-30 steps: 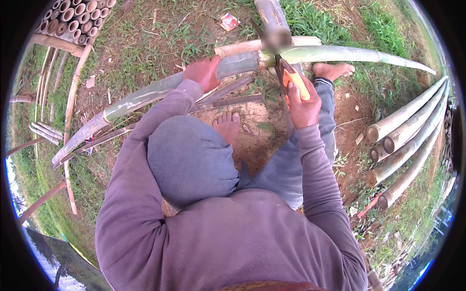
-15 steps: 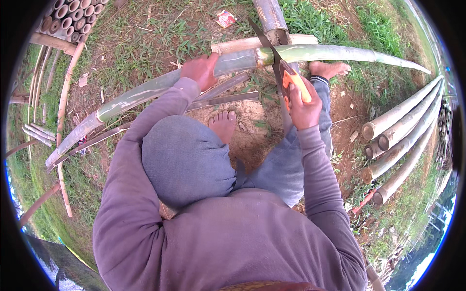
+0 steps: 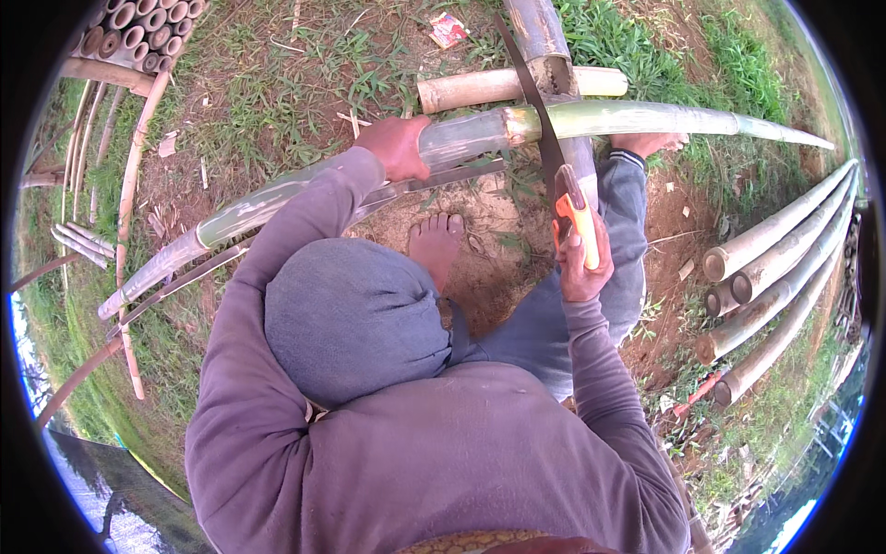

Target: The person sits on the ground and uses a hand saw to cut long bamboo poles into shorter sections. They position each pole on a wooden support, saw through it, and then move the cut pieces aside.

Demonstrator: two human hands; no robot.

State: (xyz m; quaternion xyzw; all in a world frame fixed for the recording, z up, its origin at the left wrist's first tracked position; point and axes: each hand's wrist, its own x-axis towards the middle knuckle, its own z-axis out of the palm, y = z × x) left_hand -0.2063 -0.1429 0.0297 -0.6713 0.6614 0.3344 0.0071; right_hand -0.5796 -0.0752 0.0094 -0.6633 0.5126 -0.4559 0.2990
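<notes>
A long green bamboo pole [image 3: 461,137] lies across in front of me, bending from the lower left to the far right. My left hand [image 3: 395,148] is closed around it, left of a pale brown node. In my right hand [image 3: 584,258] is the orange handle of a handsaw [image 3: 542,111]. Its dark blade crosses the pole just right of that node and points away from me. My fingers are wrapped round the handle. Beneath the cutting place, a thicker bamboo piece [image 3: 539,37] runs away from me, and a short bamboo length [image 3: 471,90] lies crosswise beyond the pole.
Several cut bamboo poles [image 3: 752,258] lie on the right, open ends toward me. A stack of bamboo ends [image 3: 138,32] stands at the far left behind thin upright poles [image 3: 129,203]. My bare foot [image 3: 436,242] rests on the soil near the pole. A red wrapper [image 3: 448,30] lies on the grass.
My right hand has pulled the saw back toward me, its blade still across the pole. My left hand keeps its hold. The whole view has shifted slightly.
</notes>
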